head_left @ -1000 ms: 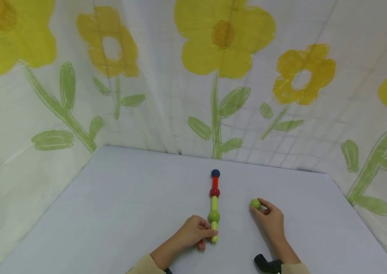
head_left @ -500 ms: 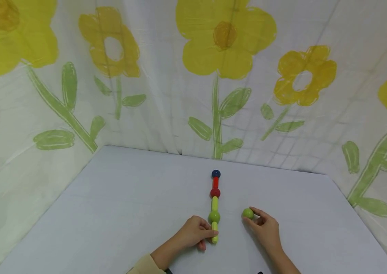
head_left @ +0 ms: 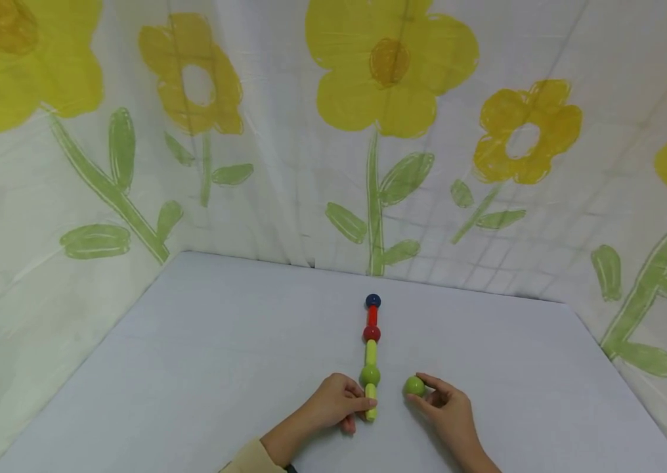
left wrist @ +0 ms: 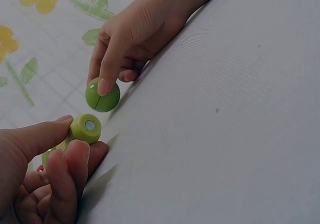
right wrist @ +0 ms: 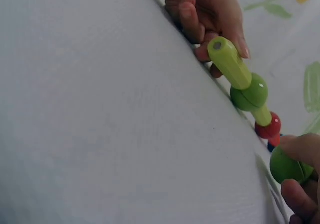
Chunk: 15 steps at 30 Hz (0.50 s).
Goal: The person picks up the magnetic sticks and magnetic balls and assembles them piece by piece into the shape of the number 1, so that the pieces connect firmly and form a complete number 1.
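Observation:
A chain of magnetic rods and balls runs down the middle of the table. From the far end it has a blue ball (head_left: pixel 373 301), a red rod (head_left: pixel 372 316), a red ball (head_left: pixel 371 334), a yellow-green rod (head_left: pixel 371 353), a green ball (head_left: pixel 370 376) and a second yellow-green rod (right wrist: pixel 231 64). My left hand (head_left: pixel 333 402) pinches that nearest rod between thumb and fingers; its bare end shows a metal disc in the left wrist view. Right of the chain, my right hand (head_left: pixel 450 410) pinches a loose green ball (head_left: pixel 414 386), held apart from the rod's end.
The white table (head_left: pixel 221 341) surrounds the chain on all sides. Behind it hangs a pale curtain (head_left: pixel 274 197) printed with yellow flowers, close to the table's back edge.
My right hand has brought the green ball left and nearer to me, toward the chain's near end. The left hand keeps its grip on the rod, and the chain stays put.

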Motion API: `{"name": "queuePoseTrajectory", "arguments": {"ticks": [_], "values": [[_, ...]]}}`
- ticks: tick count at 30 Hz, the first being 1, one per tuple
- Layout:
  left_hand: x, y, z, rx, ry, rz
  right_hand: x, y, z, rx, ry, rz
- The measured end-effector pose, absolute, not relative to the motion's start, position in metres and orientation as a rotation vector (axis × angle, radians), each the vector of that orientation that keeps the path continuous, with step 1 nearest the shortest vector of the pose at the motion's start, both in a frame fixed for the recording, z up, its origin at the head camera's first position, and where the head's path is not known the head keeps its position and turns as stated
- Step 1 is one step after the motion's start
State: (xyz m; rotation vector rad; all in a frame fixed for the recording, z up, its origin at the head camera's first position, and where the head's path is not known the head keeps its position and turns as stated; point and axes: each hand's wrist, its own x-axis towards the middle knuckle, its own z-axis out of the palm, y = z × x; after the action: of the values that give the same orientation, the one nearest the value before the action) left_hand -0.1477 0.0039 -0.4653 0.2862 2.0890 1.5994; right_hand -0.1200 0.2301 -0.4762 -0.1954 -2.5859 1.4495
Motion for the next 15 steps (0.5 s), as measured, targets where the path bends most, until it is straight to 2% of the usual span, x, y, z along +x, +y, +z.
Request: {"name": "queuePoseTrajectory", "arguments": {"ticks": [15], "values": [[-0.149, 0.003, -0.466, 0.283, 2.071, 1.607, -0.101, 0.215, -0.478, -0.073, -2.611, 1.536]]}}
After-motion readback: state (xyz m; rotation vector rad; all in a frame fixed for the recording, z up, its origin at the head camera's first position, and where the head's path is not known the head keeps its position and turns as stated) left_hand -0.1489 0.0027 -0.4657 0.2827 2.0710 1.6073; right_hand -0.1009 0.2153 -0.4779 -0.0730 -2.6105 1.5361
